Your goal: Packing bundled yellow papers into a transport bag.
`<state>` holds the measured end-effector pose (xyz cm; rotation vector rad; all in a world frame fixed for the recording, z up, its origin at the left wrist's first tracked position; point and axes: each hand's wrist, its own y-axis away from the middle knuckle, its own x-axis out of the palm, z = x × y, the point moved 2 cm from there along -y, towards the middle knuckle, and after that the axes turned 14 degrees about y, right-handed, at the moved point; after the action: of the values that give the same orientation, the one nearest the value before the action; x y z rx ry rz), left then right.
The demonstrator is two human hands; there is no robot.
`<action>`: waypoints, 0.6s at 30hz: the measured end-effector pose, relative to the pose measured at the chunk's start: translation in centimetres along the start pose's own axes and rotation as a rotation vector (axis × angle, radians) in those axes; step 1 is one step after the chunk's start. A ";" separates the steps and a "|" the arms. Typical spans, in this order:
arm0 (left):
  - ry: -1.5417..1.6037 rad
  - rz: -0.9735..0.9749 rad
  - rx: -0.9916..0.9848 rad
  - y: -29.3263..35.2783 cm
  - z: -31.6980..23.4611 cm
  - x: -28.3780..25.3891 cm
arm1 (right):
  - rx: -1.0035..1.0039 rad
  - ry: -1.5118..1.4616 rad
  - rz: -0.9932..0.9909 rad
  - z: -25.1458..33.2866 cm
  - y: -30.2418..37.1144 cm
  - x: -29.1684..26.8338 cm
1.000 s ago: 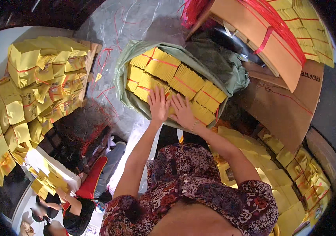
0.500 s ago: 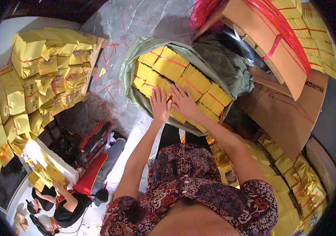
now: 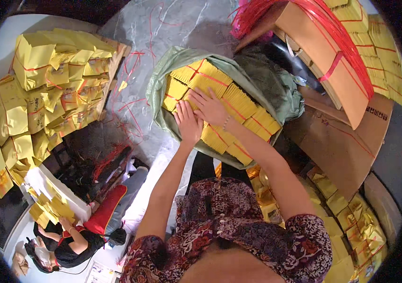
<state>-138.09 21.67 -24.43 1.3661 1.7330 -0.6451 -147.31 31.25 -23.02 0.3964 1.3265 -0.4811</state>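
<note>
A green woven sack (image 3: 159, 89) stands in front of me with its mouth rolled wide. Bundles of yellow paper (image 3: 243, 100), tied with red strapping, fill it in tight rows. My left hand (image 3: 189, 125) lies on the bundles near the sack's near left side, fingers stretched out. Just right of it and a little farther off, my right hand (image 3: 211, 109) rests flat on the middle bundles. Both hands press on the tops of the bundles and hold nothing. What lies deeper in the sack is hidden.
Stacked yellow paper bundles (image 3: 31, 111) rise on the left, with more bundles (image 3: 363, 236) at the lower right. Cardboard (image 3: 340, 141) and red strapping (image 3: 352, 52) stand at the right. Another person (image 3: 76, 243) handles yellow paper at the lower left. Red scraps litter the floor.
My right hand has moved left and away from me across the bundles. My left hand has shifted slightly. The person at the lower left has moved a little.
</note>
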 end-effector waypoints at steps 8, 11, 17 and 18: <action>0.026 0.055 0.008 -1.6 0.8 -0.5 | 0.012 0.075 -0.020 0.4 -2.0 -0.3; 0.060 0.074 -0.008 -1.0 0.9 -0.2 | 0.044 0.108 -0.022 0.9 -0.6 -0.5; 0.047 0.047 0.059 -0.9 1.3 -0.6 | 0.100 -0.051 0.063 1.2 4.0 -0.1; 0.053 0.048 0.044 -1.0 1.0 -0.7 | 0.101 -0.058 0.048 1.2 4.0 -0.2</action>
<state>-138.72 20.18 -24.45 1.4632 1.7311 -0.6288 -144.17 33.98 -22.53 0.4934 1.2367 -0.5167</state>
